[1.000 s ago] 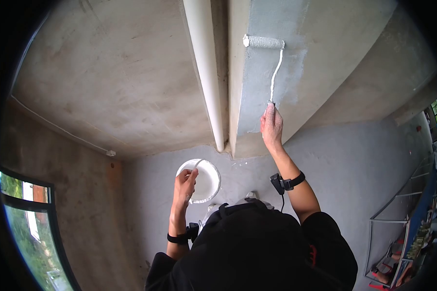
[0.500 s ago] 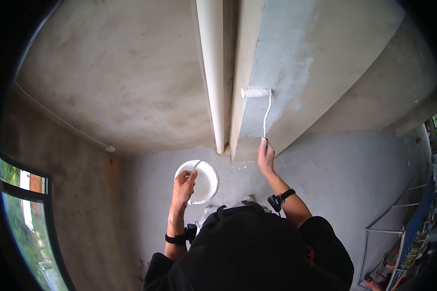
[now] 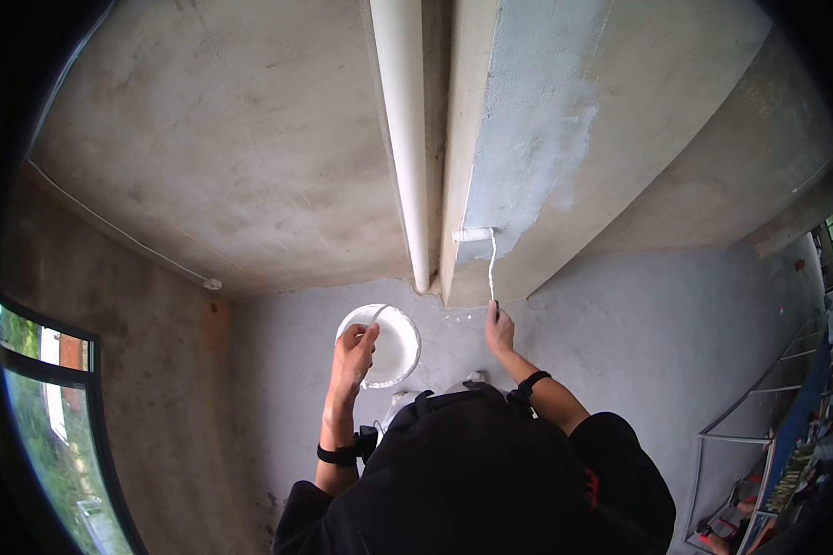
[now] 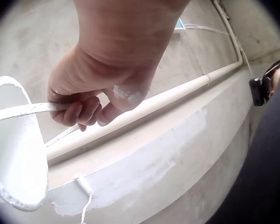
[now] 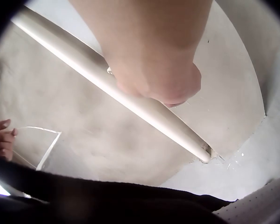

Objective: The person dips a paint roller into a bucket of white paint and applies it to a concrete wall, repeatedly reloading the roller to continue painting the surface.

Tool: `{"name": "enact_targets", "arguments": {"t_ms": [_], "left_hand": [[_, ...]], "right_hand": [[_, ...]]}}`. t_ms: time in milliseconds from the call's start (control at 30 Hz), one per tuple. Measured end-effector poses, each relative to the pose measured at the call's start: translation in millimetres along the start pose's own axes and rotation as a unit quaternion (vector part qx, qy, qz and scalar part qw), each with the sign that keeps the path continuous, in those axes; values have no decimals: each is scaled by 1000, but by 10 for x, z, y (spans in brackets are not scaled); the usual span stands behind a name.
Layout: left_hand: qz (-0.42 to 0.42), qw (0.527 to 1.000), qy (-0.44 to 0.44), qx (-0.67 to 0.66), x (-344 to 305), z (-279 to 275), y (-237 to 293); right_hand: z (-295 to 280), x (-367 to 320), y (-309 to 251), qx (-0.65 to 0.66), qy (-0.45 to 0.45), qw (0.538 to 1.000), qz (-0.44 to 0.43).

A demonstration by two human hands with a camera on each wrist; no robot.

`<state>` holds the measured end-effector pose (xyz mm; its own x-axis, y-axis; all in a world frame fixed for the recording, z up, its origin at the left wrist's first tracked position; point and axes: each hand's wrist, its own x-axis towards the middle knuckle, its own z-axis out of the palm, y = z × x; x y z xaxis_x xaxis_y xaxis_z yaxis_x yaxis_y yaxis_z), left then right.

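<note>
My right hand [image 3: 500, 334] grips the dark handle of a paint roller [image 3: 475, 235]. The roller's white sleeve lies against the lower part of a wall column [image 3: 611, 157], over a pale painted strip [image 3: 528, 148] near the left edge. In the right wrist view the hand [image 5: 163, 84] hides most of the tool. Fingers of my left hand [image 3: 354, 353] curl round the handle [image 4: 23, 110] of a white bucket [image 4: 18, 140]. White paint coats the bucket's rim, and a smear of it marks the base of the left thumb.
A white vertical pipe [image 3: 403, 139] runs down the corner left of the column. Grey floor [image 3: 620, 324] spreads below, with a few white spatters near the corner. A window [image 3: 55, 407] is at the left, and a metal frame rack [image 3: 731, 439] stands at the right.
The right hand has drawn the roller down the column toward its foot, shifting slightly left. The left hand and bucket have stayed nearly in place.
</note>
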<state>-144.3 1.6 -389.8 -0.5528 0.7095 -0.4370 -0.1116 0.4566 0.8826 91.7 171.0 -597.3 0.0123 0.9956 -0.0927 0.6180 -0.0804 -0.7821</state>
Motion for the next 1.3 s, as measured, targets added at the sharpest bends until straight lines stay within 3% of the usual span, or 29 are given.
{"name": "enact_targets", "arguments": {"t_ms": [233,500,867,1133,1300], "left_hand": [[-4,1000,-7,9,30,-10,-23],[0,1000,-11,16,40,-9,-38],[-4,1000,-18,23,57,-38,-71],[-7,999,-20,34,98,-55,-94],[-1,999,-18,34,78,-54,-94]], "right_hand": [[55,14,180,-51,-23,998,23],[0,-52,41,-4,-5,1000,-5],[-206,-77,-739,173,12,983,-54],[-449,304,-1481,363,18,924,-123],[-831,558,-1943,368,20,916,-157]]}}
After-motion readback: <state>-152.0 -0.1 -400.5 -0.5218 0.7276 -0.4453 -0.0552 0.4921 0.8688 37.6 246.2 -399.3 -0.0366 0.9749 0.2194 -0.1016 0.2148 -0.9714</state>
